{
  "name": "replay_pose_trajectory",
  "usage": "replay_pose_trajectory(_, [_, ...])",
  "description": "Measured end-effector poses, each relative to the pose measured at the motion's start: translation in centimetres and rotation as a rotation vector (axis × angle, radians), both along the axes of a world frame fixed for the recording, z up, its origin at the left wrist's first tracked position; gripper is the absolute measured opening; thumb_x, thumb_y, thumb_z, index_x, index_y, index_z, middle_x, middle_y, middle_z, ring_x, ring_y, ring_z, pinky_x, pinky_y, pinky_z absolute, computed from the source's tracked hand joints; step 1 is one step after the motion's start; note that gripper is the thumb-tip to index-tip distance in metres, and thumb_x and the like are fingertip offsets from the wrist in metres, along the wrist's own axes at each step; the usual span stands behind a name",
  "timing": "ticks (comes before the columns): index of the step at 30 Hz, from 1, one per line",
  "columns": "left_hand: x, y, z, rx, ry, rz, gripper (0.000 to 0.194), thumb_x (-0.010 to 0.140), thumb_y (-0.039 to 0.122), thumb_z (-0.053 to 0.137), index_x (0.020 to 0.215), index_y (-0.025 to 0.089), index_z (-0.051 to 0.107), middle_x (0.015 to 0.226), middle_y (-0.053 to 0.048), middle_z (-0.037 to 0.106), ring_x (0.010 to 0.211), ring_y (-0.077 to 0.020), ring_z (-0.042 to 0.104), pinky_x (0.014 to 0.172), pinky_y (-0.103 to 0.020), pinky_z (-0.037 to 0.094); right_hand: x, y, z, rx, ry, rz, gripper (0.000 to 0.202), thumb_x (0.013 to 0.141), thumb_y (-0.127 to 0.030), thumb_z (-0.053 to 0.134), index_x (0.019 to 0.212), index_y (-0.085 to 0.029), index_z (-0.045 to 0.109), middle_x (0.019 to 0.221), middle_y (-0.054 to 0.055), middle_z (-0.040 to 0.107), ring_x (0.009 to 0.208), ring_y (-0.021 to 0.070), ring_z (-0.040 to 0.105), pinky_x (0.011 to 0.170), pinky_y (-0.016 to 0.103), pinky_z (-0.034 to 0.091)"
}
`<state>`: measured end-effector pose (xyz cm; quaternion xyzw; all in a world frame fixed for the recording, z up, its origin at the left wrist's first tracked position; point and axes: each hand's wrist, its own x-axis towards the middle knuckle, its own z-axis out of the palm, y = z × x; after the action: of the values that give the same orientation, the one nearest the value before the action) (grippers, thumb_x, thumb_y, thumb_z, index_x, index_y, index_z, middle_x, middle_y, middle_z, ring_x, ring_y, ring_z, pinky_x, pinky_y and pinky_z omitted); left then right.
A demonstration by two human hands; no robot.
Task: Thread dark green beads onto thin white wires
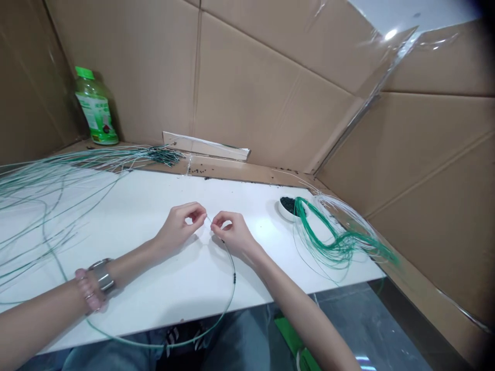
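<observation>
Above the white board (154, 201), my left hand (184, 222) pinches a thin strand near its end. My right hand (231, 232) is closed in a pinch on the same strand, a small gap away from the left fingertips. From the right hand a green cord (233, 293) curves down past the board's front edge and back to the left under my left forearm. A few small black beads (234, 278) sit together on the cord. To the right stands a white bowl (285, 212) holding many tiny dark beads (288, 204).
A bundle of green cords (340, 245) with white ones lies at the right, partly against the bowl. Many strands with dark beaded ends (164, 155) spread over the left. A green bottle (96, 111) stands back left. Cardboard walls (263, 77) surround the board; a white strip (207, 146) leans there.
</observation>
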<state>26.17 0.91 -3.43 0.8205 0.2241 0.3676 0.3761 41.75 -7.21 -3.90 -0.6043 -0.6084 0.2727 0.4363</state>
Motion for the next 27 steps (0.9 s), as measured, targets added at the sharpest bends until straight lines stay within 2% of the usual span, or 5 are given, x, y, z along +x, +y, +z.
replay_pose_trajectory(8, [-0.1, 0.8, 1.2, -0.084, 0.179, -0.118, 0.04, 0.088, 0.049, 0.038, 0.097, 0.016, 0.059, 0.091, -0.005, 0.065, 0.087, -0.0175, 0.061, 0.079, -0.028, 0.046, 1.1, 0.9, 0.8, -0.036, 0.285, -0.1, 0.019, 0.088, -0.029, 0.057, 0.088, -0.011, 0.059, 0.082, 0.001, 0.061, 0.073, 0.0103, 0.06, 0.065, 0.026, 0.052])
replay_pose_trajectory(12, [-2.3, -2.1, 2.5, -0.059, 0.44, -0.296, 0.042, 0.08, 0.057, 0.05, 0.089, 0.019, 0.065, 0.085, -0.004, 0.066, 0.076, -0.0204, 0.062, 0.069, -0.03, 0.046, 2.7, 0.8, 0.8, 0.046, 0.521, -0.333, 0.024, 0.089, -0.032, 0.054, 0.102, -0.012, 0.058, 0.095, 0.004, 0.061, 0.082, 0.0129, 0.061, 0.071, 0.03, 0.053])
replay_pose_trajectory(14, [-3.9, -4.3, 2.9, 0.099, 0.625, -0.292, 0.045, 0.067, 0.057, 0.066, 0.093, 0.021, 0.064, 0.09, -0.004, 0.065, 0.081, -0.0249, 0.06, 0.072, -0.034, 0.044, 3.7, 0.4, 0.6, 0.093, 0.631, -0.454, 0.027, 0.09, -0.032, 0.053, 0.107, -0.013, 0.056, 0.102, 0.006, 0.06, 0.086, 0.0144, 0.06, 0.074, 0.032, 0.053])
replay_pose_trajectory(19, [-6.8, -7.2, 3.1, 0.332, 0.914, -0.223, 0.022, 0.086, 0.036, 0.048, 0.095, 0.018, 0.058, 0.097, -0.006, 0.06, 0.084, -0.0252, 0.058, 0.073, -0.038, 0.042, 5.6, -0.8, -0.2, 0.136, 0.796, -0.636, 0.03, 0.09, -0.033, 0.052, 0.113, -0.014, 0.054, 0.109, 0.007, 0.058, 0.091, 0.0161, 0.06, 0.078, 0.035, 0.053])
replay_pose_trajectory(27, [-10.4, -5.6, 1.3, 0.298, 0.868, -0.19, 0.03, 0.094, 0.026, 0.026, 0.082, 0.018, 0.052, 0.086, -0.004, 0.056, 0.077, -0.0188, 0.055, 0.068, -0.031, 0.039, 7.0, -4.8, -0.3, 0.046, 0.629, -0.685, 0.028, 0.09, -0.032, 0.053, 0.11, -0.013, 0.055, 0.108, 0.007, 0.059, 0.092, 0.016, 0.06, 0.078, 0.035, 0.053])
